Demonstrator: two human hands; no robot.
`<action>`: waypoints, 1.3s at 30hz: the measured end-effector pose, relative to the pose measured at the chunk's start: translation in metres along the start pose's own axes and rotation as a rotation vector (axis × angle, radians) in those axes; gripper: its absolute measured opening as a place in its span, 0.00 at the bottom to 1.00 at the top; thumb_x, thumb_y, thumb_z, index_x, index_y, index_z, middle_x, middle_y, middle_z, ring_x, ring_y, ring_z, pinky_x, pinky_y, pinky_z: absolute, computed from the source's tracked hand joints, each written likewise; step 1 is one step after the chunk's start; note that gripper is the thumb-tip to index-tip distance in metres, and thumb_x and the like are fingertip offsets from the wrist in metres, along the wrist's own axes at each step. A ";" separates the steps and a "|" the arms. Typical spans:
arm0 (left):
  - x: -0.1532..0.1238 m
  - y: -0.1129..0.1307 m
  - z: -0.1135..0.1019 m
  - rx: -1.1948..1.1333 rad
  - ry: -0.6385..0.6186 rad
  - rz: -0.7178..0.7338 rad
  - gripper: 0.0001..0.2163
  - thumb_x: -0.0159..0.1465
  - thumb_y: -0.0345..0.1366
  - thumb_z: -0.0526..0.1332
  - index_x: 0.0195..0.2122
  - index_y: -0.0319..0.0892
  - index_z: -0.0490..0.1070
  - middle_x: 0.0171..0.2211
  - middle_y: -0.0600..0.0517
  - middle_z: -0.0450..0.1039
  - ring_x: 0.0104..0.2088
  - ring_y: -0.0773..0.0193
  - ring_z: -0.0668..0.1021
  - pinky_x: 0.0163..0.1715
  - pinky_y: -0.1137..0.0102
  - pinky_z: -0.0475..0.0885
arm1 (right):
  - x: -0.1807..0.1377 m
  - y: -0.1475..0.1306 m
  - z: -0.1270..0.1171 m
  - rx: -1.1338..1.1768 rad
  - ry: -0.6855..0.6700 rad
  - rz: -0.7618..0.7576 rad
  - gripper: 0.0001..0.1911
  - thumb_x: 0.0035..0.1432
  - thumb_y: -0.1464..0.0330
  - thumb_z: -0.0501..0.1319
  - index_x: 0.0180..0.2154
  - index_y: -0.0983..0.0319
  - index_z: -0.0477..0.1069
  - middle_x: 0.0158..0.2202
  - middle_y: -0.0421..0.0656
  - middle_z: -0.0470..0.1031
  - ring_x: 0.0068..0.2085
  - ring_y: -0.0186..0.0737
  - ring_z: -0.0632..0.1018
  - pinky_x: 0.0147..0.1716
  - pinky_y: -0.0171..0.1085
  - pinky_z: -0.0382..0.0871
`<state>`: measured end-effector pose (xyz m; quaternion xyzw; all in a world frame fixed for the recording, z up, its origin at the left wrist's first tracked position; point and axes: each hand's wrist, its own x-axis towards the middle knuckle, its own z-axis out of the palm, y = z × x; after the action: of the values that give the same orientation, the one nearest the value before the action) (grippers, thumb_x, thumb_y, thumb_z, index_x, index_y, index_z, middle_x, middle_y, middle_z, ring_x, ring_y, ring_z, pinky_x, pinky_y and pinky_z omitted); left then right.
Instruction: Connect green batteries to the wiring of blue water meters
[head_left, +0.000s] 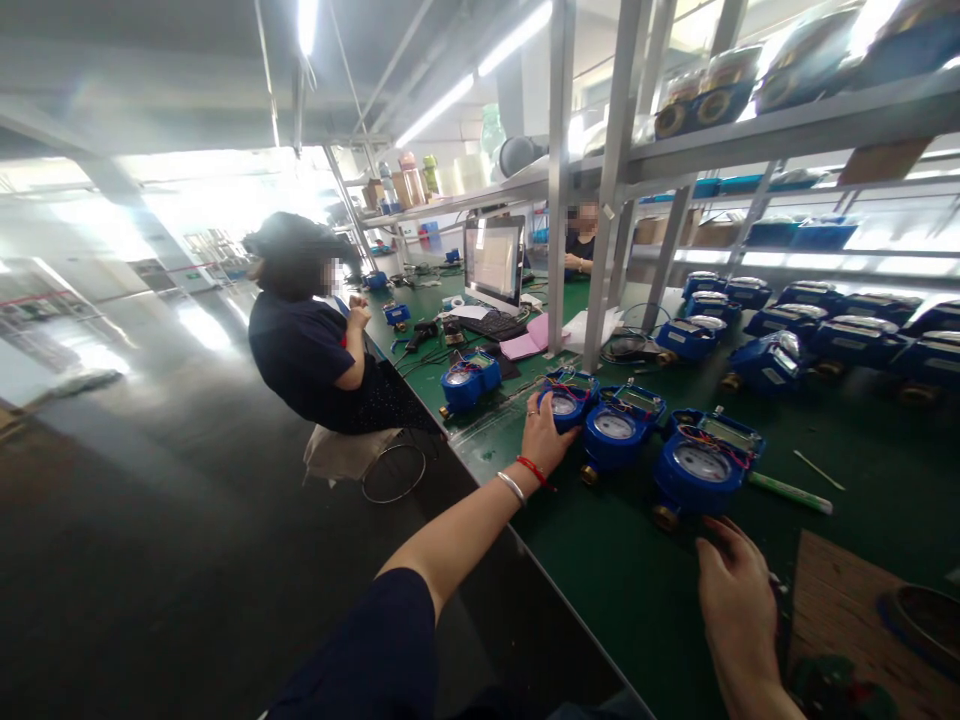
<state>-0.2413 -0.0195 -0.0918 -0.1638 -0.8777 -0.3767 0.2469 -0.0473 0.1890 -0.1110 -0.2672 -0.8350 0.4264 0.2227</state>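
My left hand [546,432] reaches out along the green bench [600,560] and its fingers curl round the side of a blue water meter [568,396], the farthest of three in a row. A second blue meter [619,424] and a third blue meter [705,460] stand to its right. My right hand [735,590] rests low on the bench just below the third meter, fingers bent downward; whether it holds anything is hidden. A red string and a silver bangle circle my left wrist.
Another blue meter [469,380] stands further along the bench. A seated person in dark clothes [315,340] works at the left edge, another person [581,240] behind a monitor [493,260]. Several meters [825,340] fill the rack at right. A green pen [791,492] and a wooden board [847,610] lie nearby.
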 end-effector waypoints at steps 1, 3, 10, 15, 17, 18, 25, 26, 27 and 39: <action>0.002 -0.002 0.000 -0.003 0.001 0.003 0.37 0.54 0.44 0.67 0.62 0.40 0.52 0.62 0.39 0.50 0.61 0.48 0.63 0.61 0.55 0.60 | 0.000 0.001 0.000 0.003 -0.004 -0.011 0.23 0.56 0.60 0.52 0.48 0.64 0.71 0.55 0.53 0.67 0.57 0.56 0.67 0.54 0.53 0.61; 0.006 -0.009 -0.006 -0.003 -0.010 0.017 0.37 0.54 0.43 0.68 0.60 0.40 0.53 0.60 0.39 0.53 0.60 0.49 0.64 0.60 0.55 0.61 | 0.000 0.002 -0.001 0.007 -0.010 -0.024 0.22 0.56 0.60 0.51 0.47 0.62 0.72 0.55 0.51 0.68 0.57 0.55 0.67 0.54 0.53 0.61; 0.012 -0.060 -0.062 0.044 -0.039 0.052 0.33 0.55 0.43 0.67 0.58 0.40 0.56 0.58 0.41 0.56 0.61 0.51 0.62 0.62 0.54 0.58 | 0.001 0.009 0.004 0.034 0.003 -0.079 0.21 0.55 0.59 0.52 0.43 0.63 0.74 0.53 0.52 0.68 0.57 0.54 0.68 0.55 0.52 0.60; 0.019 -0.099 -0.112 0.097 -0.099 0.086 0.33 0.54 0.42 0.67 0.58 0.41 0.57 0.58 0.42 0.58 0.61 0.51 0.61 0.62 0.53 0.56 | 0.003 0.014 0.010 0.046 0.000 -0.099 0.21 0.55 0.59 0.52 0.42 0.63 0.75 0.53 0.52 0.67 0.56 0.54 0.68 0.55 0.51 0.60; 0.021 -0.108 -0.124 0.116 -0.128 0.099 0.33 0.54 0.43 0.68 0.58 0.42 0.58 0.58 0.43 0.59 0.61 0.51 0.62 0.62 0.53 0.57 | 0.004 0.015 0.011 0.049 0.005 -0.108 0.21 0.55 0.59 0.52 0.42 0.63 0.75 0.53 0.52 0.67 0.56 0.54 0.68 0.55 0.51 0.60; 0.022 -0.111 -0.127 0.125 -0.138 0.104 0.33 0.53 0.43 0.68 0.58 0.43 0.58 0.58 0.44 0.59 0.61 0.51 0.62 0.62 0.53 0.57 | 0.004 0.015 0.011 0.052 0.008 -0.112 0.20 0.55 0.59 0.52 0.42 0.63 0.75 0.53 0.52 0.67 0.56 0.54 0.68 0.55 0.51 0.60; 0.018 -0.111 -0.131 0.175 -0.096 0.088 0.35 0.54 0.45 0.67 0.60 0.42 0.57 0.62 0.42 0.54 0.63 0.49 0.61 0.63 0.53 0.57 | 0.002 0.010 0.008 0.065 0.015 -0.114 0.20 0.55 0.61 0.52 0.40 0.64 0.75 0.51 0.52 0.69 0.55 0.53 0.69 0.55 0.50 0.60; 0.015 -0.107 -0.131 0.183 -0.077 0.077 0.35 0.55 0.46 0.67 0.61 0.41 0.55 0.63 0.41 0.51 0.64 0.47 0.59 0.63 0.51 0.55 | 0.002 0.010 0.009 0.069 0.018 -0.116 0.19 0.55 0.61 0.52 0.40 0.64 0.75 0.50 0.52 0.69 0.54 0.52 0.69 0.55 0.50 0.60; 0.010 -0.100 -0.131 0.194 -0.047 0.067 0.36 0.56 0.46 0.66 0.62 0.41 0.53 0.64 0.40 0.49 0.65 0.46 0.56 0.63 0.49 0.53 | 0.002 0.010 0.009 0.071 0.019 -0.115 0.19 0.55 0.61 0.52 0.40 0.64 0.75 0.50 0.52 0.69 0.54 0.52 0.69 0.55 0.49 0.60; -0.030 0.054 -0.009 0.028 -0.201 0.223 0.37 0.58 0.54 0.61 0.63 0.44 0.51 0.66 0.39 0.45 0.67 0.46 0.53 0.63 0.50 0.55 | 0.003 0.012 0.009 0.068 0.036 -0.126 0.18 0.55 0.62 0.52 0.39 0.63 0.76 0.50 0.50 0.70 0.54 0.50 0.70 0.54 0.48 0.61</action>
<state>-0.1877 0.0066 -0.0719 -0.2937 -0.8795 -0.3162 0.2006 -0.0515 0.1913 -0.1248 -0.2141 -0.8310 0.4350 0.2729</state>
